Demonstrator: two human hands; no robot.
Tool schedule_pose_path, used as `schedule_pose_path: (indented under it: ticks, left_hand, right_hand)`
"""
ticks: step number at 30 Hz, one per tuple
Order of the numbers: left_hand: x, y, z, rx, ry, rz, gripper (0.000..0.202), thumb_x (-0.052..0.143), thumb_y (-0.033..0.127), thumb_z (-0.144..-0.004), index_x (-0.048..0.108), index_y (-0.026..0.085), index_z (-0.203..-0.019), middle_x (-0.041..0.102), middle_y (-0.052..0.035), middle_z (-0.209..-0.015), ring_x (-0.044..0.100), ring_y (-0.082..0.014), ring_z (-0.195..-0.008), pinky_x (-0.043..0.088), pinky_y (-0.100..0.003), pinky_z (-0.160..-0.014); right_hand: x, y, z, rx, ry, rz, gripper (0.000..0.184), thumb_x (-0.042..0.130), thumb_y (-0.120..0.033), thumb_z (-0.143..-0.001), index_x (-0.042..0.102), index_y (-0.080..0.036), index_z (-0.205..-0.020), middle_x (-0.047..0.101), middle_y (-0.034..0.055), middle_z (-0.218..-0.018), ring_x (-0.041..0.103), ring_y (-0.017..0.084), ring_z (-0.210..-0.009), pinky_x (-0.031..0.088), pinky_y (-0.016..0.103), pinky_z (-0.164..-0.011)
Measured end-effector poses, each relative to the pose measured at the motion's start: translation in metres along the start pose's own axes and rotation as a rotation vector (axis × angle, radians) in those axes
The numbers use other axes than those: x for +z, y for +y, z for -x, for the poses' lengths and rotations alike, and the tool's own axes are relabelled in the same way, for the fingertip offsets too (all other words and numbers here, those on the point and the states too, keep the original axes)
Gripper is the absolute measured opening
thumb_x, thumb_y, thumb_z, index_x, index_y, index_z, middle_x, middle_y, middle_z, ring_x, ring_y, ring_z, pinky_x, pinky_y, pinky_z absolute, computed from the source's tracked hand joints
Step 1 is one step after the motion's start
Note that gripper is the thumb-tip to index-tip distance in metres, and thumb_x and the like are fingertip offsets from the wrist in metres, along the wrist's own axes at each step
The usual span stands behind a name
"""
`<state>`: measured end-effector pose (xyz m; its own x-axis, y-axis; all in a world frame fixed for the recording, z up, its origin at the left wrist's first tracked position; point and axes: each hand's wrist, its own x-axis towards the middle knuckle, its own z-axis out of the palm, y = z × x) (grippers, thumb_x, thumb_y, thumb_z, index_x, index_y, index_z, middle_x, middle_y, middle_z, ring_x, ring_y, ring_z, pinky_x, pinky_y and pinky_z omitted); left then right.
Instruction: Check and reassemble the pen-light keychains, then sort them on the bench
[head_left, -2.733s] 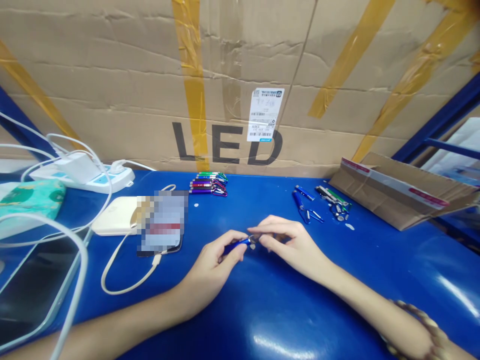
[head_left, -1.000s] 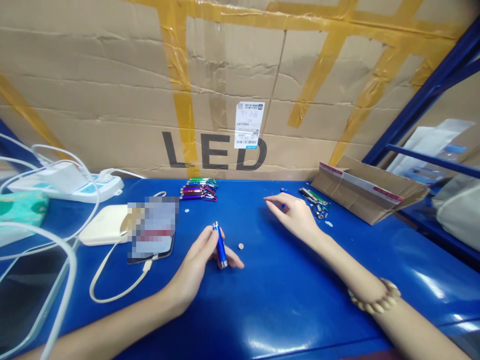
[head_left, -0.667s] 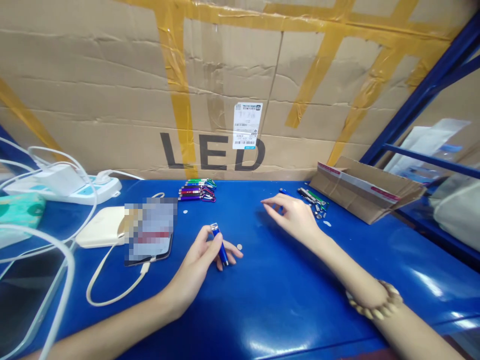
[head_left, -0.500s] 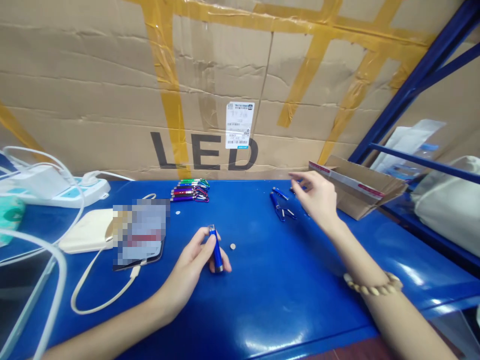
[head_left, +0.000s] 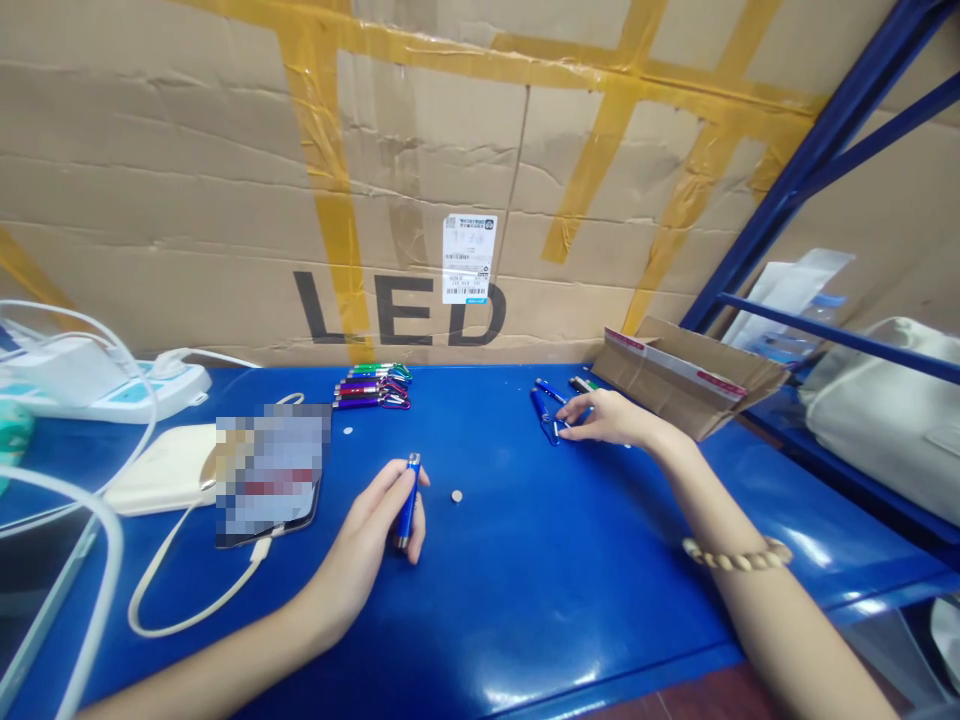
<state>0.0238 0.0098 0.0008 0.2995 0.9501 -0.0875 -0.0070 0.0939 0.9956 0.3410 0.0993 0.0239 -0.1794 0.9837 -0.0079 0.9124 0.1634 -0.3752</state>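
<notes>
Since the earlier view, the right hand (head_left: pixel 606 420) has come down from the air beside the brown cardboard box (head_left: pixel 686 378) onto the glossy blue table (head_left: pixel 540 600), fingers loosely curled over small blue metal parts (head_left: pixel 545 413); whether it grips one cannot be told. The left hand (head_left: pixel 373 535) closes thumb and fingers around a slim blue metal keychain flashlight (head_left: pixel 407 498), held nearly upright with its lower end on the table. A small silver button cell (head_left: pixel 456 495) lies loose just right of it. The flashlight could tip from so light a pinch, and a sweeping wrist could send the cell rolling. Both forearms stretch forward, well apart.
</notes>
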Motion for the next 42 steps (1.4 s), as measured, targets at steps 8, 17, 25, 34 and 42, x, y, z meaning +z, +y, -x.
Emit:
schedule_pose_path:
  ticks: [8, 17, 25, 34, 42]
  left_hand:
    - [0.001, 0.000, 0.001, 0.014, 0.009, -0.011, 0.037, 0.026, 0.047, -0.090, 0.036, 0.020, -0.066, 0.046, 0.0045, -0.048, 0.039, -0.0111, -0.050, 0.033, -0.023, -0.055]
    - [0.004, 0.004, 0.003, 0.009, 0.003, -0.058, 0.033, 0.042, 0.047, -0.085, 0.031, 0.021, -0.069, 0.045, 0.0065, -0.048, 0.038, -0.0091, -0.048, 0.033, -0.022, -0.052]
    - [0.003, -0.005, 0.001, 0.081, -0.043, -0.082, 0.028, 0.047, 0.041, -0.085, 0.028, 0.021, -0.076, 0.038, 0.0110, -0.046, 0.035, -0.0075, -0.045, 0.029, -0.022, -0.052]
    - [0.002, -0.011, -0.002, 0.098, -0.035, -0.100, 0.029, 0.045, 0.041, -0.085, 0.028, 0.021, -0.072, 0.039, 0.0089, -0.056, 0.039, -0.0070, -0.050, 0.034, -0.021, -0.050]
    - [0.002, -0.016, -0.003, 0.097, -0.006, -0.088, 0.024, 0.044, 0.033, -0.086, 0.027, 0.022, -0.074, 0.036, 0.0099, -0.055, 0.039, -0.0068, -0.048, 0.033, -0.021, -0.049]
  right_hand:
    - [0.015, -0.007, -0.006, 0.053, 0.200, 0.309, 0.013, 0.065, -0.015, -0.061, 0.072, -0.016, -0.073, 0.070, 0.0058, -0.070, 0.066, 0.019, -0.067, 0.049, 0.024, -0.061]
    - [0.020, -0.076, 0.017, -0.142, 0.213, -0.310, 0.032, 0.051, -0.033, -0.082, 0.069, -0.012, -0.099, 0.067, 0.0046, -0.062, 0.057, 0.011, -0.044, 0.044, 0.019, -0.039]
    - [0.076, -0.145, 0.041, -0.438, -0.182, -0.534, 0.038, 0.044, -0.040, -0.088, 0.071, -0.013, -0.090, 0.054, -0.0015, -0.052, 0.045, 0.006, -0.044, 0.037, 0.017, -0.045]
    - [0.077, -0.146, 0.046, -0.581, -0.198, -0.562, 0.037, 0.033, -0.031, -0.094, 0.068, -0.017, -0.095, 0.067, 0.0018, -0.079, 0.052, 0.009, -0.058, 0.044, 0.021, -0.065]
    - [0.070, -0.141, 0.042, -0.485, -0.288, -0.557, 0.039, 0.031, -0.034, -0.095, 0.062, -0.015, -0.109, 0.063, 0.0020, -0.077, 0.052, 0.009, -0.064, 0.044, 0.021, -0.064]
